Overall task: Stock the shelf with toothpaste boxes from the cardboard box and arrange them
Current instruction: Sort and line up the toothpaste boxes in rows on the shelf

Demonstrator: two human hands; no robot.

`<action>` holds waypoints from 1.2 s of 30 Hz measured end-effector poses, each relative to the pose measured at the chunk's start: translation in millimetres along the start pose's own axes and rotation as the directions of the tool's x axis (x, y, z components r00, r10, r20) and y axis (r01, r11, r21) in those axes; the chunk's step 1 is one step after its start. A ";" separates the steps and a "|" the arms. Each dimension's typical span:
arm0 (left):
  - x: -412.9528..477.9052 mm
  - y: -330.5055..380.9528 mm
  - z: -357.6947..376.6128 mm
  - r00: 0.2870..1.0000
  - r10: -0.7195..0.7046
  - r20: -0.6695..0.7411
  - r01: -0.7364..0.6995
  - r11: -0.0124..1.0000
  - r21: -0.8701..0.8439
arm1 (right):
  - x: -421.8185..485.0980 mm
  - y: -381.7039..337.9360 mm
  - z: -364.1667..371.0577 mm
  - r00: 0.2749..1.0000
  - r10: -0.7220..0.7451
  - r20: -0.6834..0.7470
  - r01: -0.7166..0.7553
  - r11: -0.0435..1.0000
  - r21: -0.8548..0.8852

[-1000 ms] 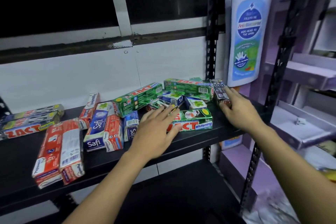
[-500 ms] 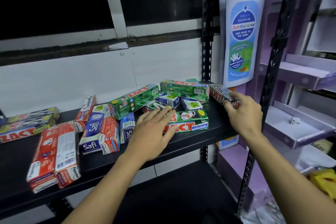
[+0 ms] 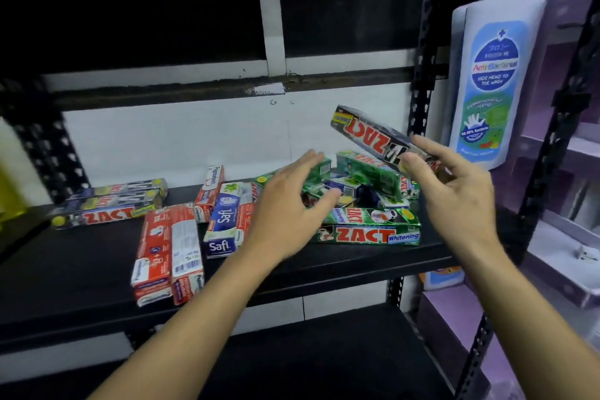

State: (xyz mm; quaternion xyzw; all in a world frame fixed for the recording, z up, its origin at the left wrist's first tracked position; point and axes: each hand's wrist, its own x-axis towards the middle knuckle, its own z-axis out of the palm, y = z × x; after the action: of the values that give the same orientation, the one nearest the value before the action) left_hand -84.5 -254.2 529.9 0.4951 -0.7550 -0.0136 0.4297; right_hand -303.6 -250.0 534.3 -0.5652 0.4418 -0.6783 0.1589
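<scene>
Surface: black metal shelf (image 3: 357, 266), matte, carried on perforated black posts (image 3: 425, 42). A lower shelf (image 3: 324, 351) of the same kind sits beneath it.

Room: white wall (image 3: 178, 140) behind the shelf, dark window panes (image 3: 130, 10) above it. To the right stand a bottle-shaped anti-bacterial wash sign (image 3: 493, 81) and a purple display unit (image 3: 568, 237).

Stock on the shelf, left to right:
- dark ZACT boxes (image 3: 110, 204) lying side by side
- two red Pepsodent boxes (image 3: 165, 250) at the front edge
- Safi box (image 3: 227, 217)
- a loose heap of green boxes (image 3: 373, 172), with a green ZACT Whitening box (image 3: 367, 230) lying flat in front of it

Right hand (image 3: 454, 191): grip narrow, thumb and fingers pinching one end of a grey ZACT box (image 3: 373, 136). The box is raised and tilted above the green heap, clear of the shelf.

Left hand (image 3: 285, 204): grip wide, fingers straight, palm down over the heap's left side. Contact with the boxes cannot be told.
</scene>
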 end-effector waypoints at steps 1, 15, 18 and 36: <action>0.6 -4.3 -11.1 0.997 -0.059 -0.041 0.058 0.998 -0.034 | -2.4 -8.7 8.0 0.997 0.021 0.074 -0.029 0.995 0.098; -81.0 -116.2 -185.7 0.833 -0.466 -0.297 0.361 0.866 -0.347 | -61.1 -68.8 178.3 0.706 0.154 0.692 -0.573 0.699 0.428; -106.1 -140.1 -206.3 0.745 -0.495 -0.447 0.409 0.868 -0.280 | -73.4 -82.0 212.6 0.675 0.195 0.712 -0.619 0.675 0.402; -165.2 -197.5 -241.1 0.608 -0.599 -0.521 0.715 0.698 0.031 | -96.5 -88.7 307.7 0.602 -0.007 0.798 0.343 0.905 -0.251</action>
State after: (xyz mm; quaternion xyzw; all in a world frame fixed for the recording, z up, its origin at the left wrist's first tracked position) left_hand 243.7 -131.7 488.8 0.7736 -0.3848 0.0397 0.5020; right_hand 30.6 -260.6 534.0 -0.8636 0.3917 -0.2777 0.1539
